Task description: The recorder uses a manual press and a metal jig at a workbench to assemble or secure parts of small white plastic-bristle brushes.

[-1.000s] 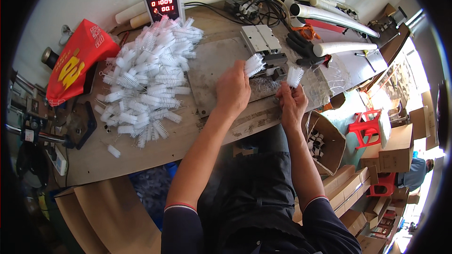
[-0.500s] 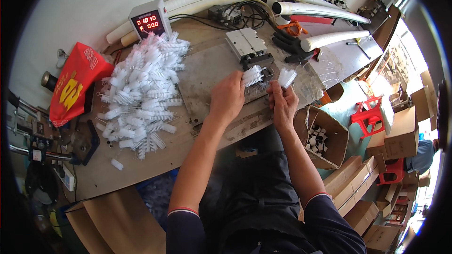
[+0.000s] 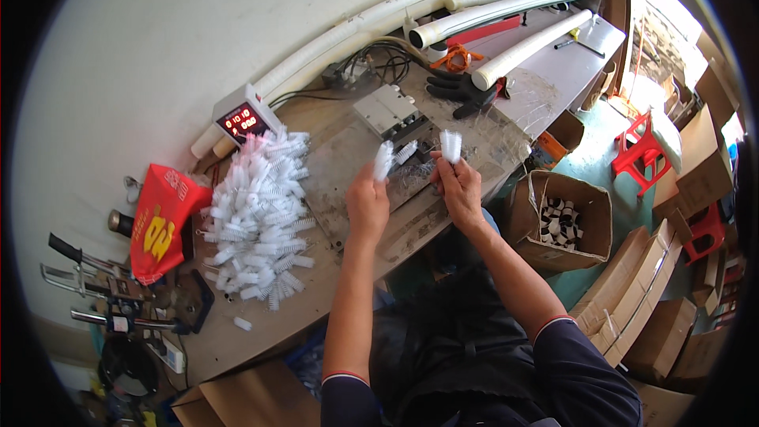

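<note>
Brushes are held one in each hand above the middle of the tabletop (image 3: 237,348). A small white bristle brush (image 3: 383,160) is pinched in the left hand (image 3: 367,207), with the fingers closed about its lower end and the bristled part left standing above them. A second white brush (image 3: 451,145) is gripped the same way in the right hand (image 3: 458,190), held upright between thumb and fingertips.

Each piece is judged to be very light, with a stiff short stem and soft, springy bristles that would bend if squeezed. A hold at the bare lower stem is therefore judged best, since the bristled head could be crushed out of shape and offers a poor, yielding grip. Little risk of slipping is expected, but such a small piece could easily be dropped.

In appearance, each brush is short, cylindrical and white throughout, with a fuzzy outline where the bristles spread out around the core.

A large heap of similar white brushes (image 3: 257,217) is piled to the left of the hands, just below a small box with a red digital display (image 3: 243,119). A grey metal fixture (image 3: 387,109) is set beyond the hands, and a cardboard box (image 3: 565,217) of small parts is placed on the floor at the right.
</note>
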### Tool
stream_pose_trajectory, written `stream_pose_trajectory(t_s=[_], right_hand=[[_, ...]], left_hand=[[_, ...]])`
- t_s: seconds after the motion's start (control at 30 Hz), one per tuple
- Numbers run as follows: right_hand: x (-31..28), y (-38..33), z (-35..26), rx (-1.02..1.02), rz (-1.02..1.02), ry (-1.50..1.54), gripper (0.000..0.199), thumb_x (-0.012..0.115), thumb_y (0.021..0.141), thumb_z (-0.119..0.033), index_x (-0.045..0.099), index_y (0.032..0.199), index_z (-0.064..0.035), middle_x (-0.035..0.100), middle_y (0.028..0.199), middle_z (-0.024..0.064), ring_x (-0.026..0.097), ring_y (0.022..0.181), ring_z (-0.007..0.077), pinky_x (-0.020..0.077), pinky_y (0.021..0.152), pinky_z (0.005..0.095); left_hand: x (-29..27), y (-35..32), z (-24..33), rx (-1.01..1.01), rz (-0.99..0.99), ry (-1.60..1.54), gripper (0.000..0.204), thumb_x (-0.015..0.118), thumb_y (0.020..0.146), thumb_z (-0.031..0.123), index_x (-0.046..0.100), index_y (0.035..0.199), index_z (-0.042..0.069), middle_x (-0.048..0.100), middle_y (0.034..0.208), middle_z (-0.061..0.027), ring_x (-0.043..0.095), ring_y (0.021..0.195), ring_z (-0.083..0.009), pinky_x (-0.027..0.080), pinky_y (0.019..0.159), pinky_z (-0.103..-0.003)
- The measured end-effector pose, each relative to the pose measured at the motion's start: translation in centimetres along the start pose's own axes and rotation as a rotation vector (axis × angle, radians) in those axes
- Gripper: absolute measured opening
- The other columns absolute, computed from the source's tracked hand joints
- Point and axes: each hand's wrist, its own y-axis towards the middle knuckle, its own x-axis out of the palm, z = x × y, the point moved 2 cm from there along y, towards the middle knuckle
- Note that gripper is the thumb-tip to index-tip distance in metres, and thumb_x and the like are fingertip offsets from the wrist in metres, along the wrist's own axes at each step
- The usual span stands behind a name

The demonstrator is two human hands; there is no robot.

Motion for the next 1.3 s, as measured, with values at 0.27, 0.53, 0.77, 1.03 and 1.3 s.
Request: stream_pose_trajectory(t_s=[0.27, 0.53, 0.77, 1.03, 1.3], right_hand=[[-1.3, 0.5, 0.2, 0.152, -0.116, 0.292, 0.029, 0.057, 0.106, -0.021, 0.066, 0.124, -0.0003, 0.067, 0.081, -0.0003, 0.053, 0.063, 0.0044, 0.0433, 0.056, 0.0218], [-1.0, 0.8, 0.3, 0.099, -0.232, 0.269, 0.019, 0.06, 0.103, -0.018, 0.07, 0.099, -0.0029, 0.065, 0.077, -0.0025, 0.051, 0.062, 0.004, 0.0398, 0.053, 0.0221], [-1.4, 0.8, 0.2, 0.162, -0.317, 0.196, 0.017, 0.061, 0.103, -0.018, 0.07, 0.099, -0.0037, 0.06, 0.073, -0.0026, 0.047, 0.06, 0.0036, 0.0355, 0.054, 0.0206], [-1.6, 0.7, -0.2, 0.15, -0.285, 0.472, 0.021, 0.064, 0.104, -0.021, 0.066, 0.118, -0.005, 0.06, 0.073, -0.002, 0.041, 0.055, 0.0024, 0.0308, 0.05, 0.0206], [-0.9, 1.0, 1.0, 0.147, -0.319, 0.285, 0.015, 0.063, 0.105, -0.018, 0.067, 0.109, -0.0046, 0.058, 0.073, -0.0033, 0.046, 0.06, 0.0026, 0.034, 0.053, 0.0204]], left_hand=[[-0.6, -1.0, 0.9, 0.159, -0.052, -0.075, 0.032, 0.058, 0.087, -0.008, 0.069, 0.114, 0.004, 0.068, 0.101, -0.0166, 0.069, 0.093, -0.0355, 0.054, 0.081, -0.04], [-0.3, -1.2, 1.9, 0.289, -0.081, -0.006, 0.041, 0.055, 0.082, -0.013, 0.069, 0.116, 0.005, 0.066, 0.102, -0.0151, 0.068, 0.093, -0.0367, 0.054, 0.08, -0.042], [0.9, -1.5, 1.6, 0.319, -0.178, 0.087, 0.041, 0.056, 0.081, -0.008, 0.065, 0.119, 0.006, 0.067, 0.106, -0.0168, 0.067, 0.099, -0.04, 0.055, 0.083, -0.046], [0.4, -1.6, 2.3, 0.372, -0.18, 0.131, 0.04, 0.059, 0.08, -0.008, 0.066, 0.117, 0.006, 0.067, 0.103, -0.0159, 0.067, 0.097, -0.0385, 0.055, 0.082, -0.047], [0.8, -1.6, 2.9, 0.404, -0.195, 0.151, 0.033, 0.062, 0.082, -0.006, 0.065, 0.113, 0.005, 0.067, 0.102, -0.0149, 0.066, 0.097, -0.0375, 0.054, 0.082, -0.047]])
